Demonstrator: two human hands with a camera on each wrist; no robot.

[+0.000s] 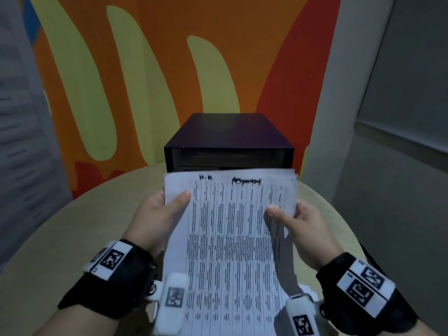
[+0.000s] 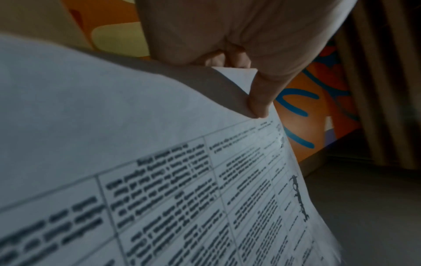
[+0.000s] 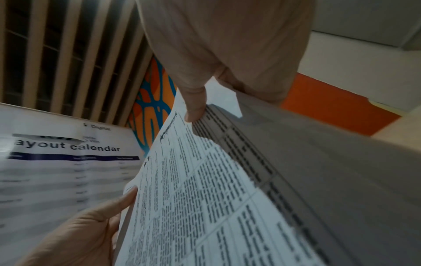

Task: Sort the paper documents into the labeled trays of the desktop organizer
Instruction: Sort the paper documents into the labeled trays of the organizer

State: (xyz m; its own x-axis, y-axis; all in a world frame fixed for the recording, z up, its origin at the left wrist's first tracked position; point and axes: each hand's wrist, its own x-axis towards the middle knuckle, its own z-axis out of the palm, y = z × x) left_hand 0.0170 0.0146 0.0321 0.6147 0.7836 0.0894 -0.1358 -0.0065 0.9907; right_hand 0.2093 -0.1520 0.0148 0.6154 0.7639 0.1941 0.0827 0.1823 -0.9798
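A stack of white paper documents (image 1: 232, 238) hangs over the round table in front of a black desktop organizer (image 1: 228, 134). The top sheet is a printed table with handwriting along its upper edge. My left hand (image 1: 167, 207) grips the stack's left edge, thumb on top. My right hand (image 1: 291, 214) grips the right edge the same way. In the right wrist view my right thumb (image 3: 193, 104) pinches the top sheet (image 3: 193, 198), which curves away from a shadowed sheet (image 3: 296, 162). A sheet headed "ayout calendar" (image 3: 68, 162) shows beyond my left hand (image 3: 79, 230). The left wrist view shows my thumb (image 2: 259, 100) on the paper (image 2: 159, 180). The papers hide the organizer's lower trays and labels.
The beige round table (image 1: 60, 238) spreads to both sides of my hands. The organizer's dark top slot (image 1: 228, 157) faces me. An orange and yellow painted wall (image 1: 145, 81) stands close behind it, with a grey wall (image 1: 388, 141) to the right.
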